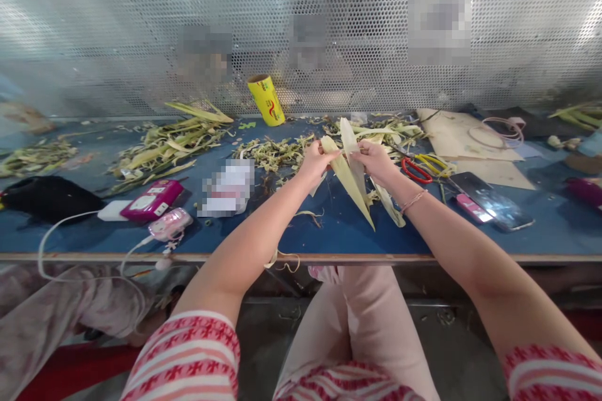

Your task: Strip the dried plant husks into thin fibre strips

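Both hands meet above the middle of the blue table (329, 232). My left hand (316, 163) grips the top of a pale yellow-green leaf strip (348, 183) that hangs down to a point. My right hand (376, 160) pinches a second, overlapping leaf strip (353, 156) whose tip sticks up between the hands; another strip (391, 205) trails below that wrist. A pile of leaf scraps (277, 153) lies just beyond the hands.
Red and yellow-handled scissors (421, 167) and two phones (491, 205) lie to the right, by cardboard sheets (470, 141). A yellow roll (266, 99) stands at the back against a perforated metal screen. A pink box (151, 199), pink device (170, 224) with cables and long leaves (164, 144) sit left.
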A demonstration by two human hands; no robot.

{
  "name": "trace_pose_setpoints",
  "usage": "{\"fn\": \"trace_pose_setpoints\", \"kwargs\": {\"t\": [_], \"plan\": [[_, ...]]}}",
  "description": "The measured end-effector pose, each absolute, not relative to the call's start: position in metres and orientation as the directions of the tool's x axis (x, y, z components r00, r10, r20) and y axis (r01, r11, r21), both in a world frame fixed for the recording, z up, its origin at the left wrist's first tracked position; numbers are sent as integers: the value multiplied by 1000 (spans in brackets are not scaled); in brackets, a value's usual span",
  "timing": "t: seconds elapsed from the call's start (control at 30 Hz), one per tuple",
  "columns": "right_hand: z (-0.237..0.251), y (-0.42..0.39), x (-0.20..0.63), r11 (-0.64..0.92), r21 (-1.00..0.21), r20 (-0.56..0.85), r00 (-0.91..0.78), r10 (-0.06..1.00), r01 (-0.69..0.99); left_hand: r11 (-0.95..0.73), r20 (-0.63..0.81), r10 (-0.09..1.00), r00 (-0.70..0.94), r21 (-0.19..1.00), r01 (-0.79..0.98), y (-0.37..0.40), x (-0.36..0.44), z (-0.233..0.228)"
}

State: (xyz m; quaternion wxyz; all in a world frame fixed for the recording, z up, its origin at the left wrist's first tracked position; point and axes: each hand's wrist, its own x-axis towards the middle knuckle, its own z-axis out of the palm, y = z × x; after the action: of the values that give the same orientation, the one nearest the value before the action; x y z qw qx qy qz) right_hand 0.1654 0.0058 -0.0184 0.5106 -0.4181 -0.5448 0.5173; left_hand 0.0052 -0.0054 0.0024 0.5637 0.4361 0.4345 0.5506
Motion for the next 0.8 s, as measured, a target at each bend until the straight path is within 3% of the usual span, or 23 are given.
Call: {"fn": "trace_pose_setpoints", "kwargs": {"t": [0.3, 0.37, 0.43, 0.47, 0.53, 0.6, 0.63, 0.8], "plan": [[21, -1, 192, 116, -981, 109, 56, 992, -153, -4, -5, 1000, -26, 939, -344, 9, -3, -3], [26, -6, 199, 70, -997, 68, 46, 997, -33, -9, -8, 999, -42, 922, -386, 14, -6, -4], [28, -10, 205, 47, -971, 45, -15, 999, 233, -18, -12, 998, -69, 908, -419, 18, -9, -5], [28, -12, 207, 59, -907, 38, -58, 998, 417, -22, -16, 996, -85, 903, -428, 19, -11, -5], [27, -14, 210, 99, -636, 6, -123, 992, 765, -22, -30, 993, -114, 903, -429, 20, -13, -5], [27, -15, 212, 104, -346, -81, -140, 987, 932, -13, -40, 992, -119, 909, -416, 19, -13, -5], [28, -16, 212, 90, -275, -142, -133, 981, 957, -6, -41, 993, -108, 913, -408, 19, -13, -5], [39, -23, 216, 73, -283, -354, -174, 919, 956, 47, -59, 998, -19, 923, -382, 13, -7, -4]]}}
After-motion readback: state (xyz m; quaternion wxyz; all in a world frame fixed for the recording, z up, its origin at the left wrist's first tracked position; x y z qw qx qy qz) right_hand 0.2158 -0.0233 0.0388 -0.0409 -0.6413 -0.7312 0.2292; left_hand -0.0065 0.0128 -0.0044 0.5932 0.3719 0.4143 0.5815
